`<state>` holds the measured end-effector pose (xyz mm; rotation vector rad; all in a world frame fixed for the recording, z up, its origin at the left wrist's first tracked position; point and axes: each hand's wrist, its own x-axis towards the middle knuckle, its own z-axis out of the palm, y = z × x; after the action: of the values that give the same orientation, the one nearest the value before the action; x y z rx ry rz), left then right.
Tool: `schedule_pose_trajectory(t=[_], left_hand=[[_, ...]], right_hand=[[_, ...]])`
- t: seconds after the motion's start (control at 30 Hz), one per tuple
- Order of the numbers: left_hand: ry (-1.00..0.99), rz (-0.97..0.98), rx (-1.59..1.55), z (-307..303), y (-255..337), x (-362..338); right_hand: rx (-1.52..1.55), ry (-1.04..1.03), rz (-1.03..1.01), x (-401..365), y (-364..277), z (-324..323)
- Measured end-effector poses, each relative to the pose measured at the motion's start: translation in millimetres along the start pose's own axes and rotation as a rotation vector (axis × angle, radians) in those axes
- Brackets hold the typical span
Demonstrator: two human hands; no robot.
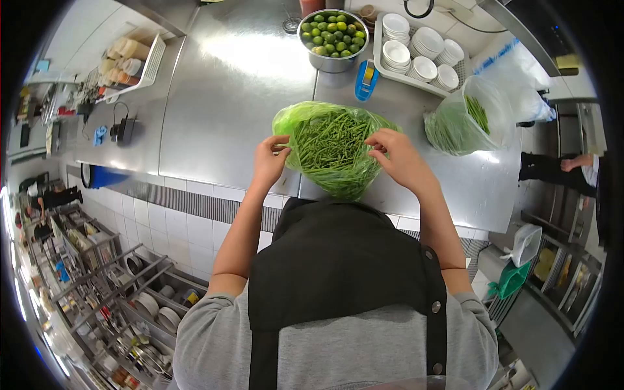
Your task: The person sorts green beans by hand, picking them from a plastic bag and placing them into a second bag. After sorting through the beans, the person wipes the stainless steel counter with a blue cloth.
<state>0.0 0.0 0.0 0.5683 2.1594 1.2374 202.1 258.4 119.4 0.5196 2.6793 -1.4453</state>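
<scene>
A green-tinted plastic bag [342,185] stands open on the steel counter in front of me, full of thin green stalks [333,140] that look like asparagus or green beans. My left hand [272,159] is at the bag's left edge, thumb and fingers curled on the thin plastic. On the opposite side, my right hand [395,155] has its fingers bent at the bag's right edge, thumb close to them, partly over the stalks. The fingertips' exact hold on the film is hard to make out.
To the right stands a clear container [495,120] lined with plastic, holding more green stalks. Behind are a steel bowl of limes [333,36], a blue tape dispenser [366,80] and a white crate [416,83] with stacked small bowls. A person [572,170] stands at far right.
</scene>
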Motion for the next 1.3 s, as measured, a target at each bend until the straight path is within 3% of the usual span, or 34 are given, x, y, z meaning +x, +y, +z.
schedule_pose_trajectory(t=[0.07,0.2,0.3,0.47,0.57,0.77,0.87,0.97,1.17,1.3], left_hand=[[-0.045,-0.008,-0.022,5.7,2.5,1.5],[-0.122,0.152,0.141,32.8,20.6,24.6],[-0.075,0.306,0.272,56.7,9.2,54.2],[-0.005,0.407,0.291,76.6,19.6,73.5],[-0.070,0.359,0.265,90.6,25.7,85.2],[-0.072,0.467,0.374,107.7,38.2,98.5],[-0.104,0.355,0.471,97.2,40.6,100.2],[-0.094,0.160,0.449,79.6,41.0,93.0],[-0.113,0.329,0.080,54.0,64.6,62.0],[-0.100,0.400,0.044,51.2,84.4,46.8]], right_hand=[[-0.190,0.035,0.012,-5.1,17.7,7.1],[-0.012,0.041,0.084,9.3,31.5,30.8],[-0.019,0.076,0.037,16.5,46.6,54.5],[-0.056,0.073,-0.013,15.8,43.0,68.2],[-0.031,0.092,0.015,11.2,46.6,69.7],[0.052,0.124,0.039,1.7,47.9,68.6],[0.102,0.137,0.049,0.2,49.3,65.3],[0.169,0.157,0.113,-1.5,42.6,55.4],[0.374,0.350,0.043,20.1,27.7,50.9],[0.247,0.415,-0.080,37.2,20.8,51.6]])
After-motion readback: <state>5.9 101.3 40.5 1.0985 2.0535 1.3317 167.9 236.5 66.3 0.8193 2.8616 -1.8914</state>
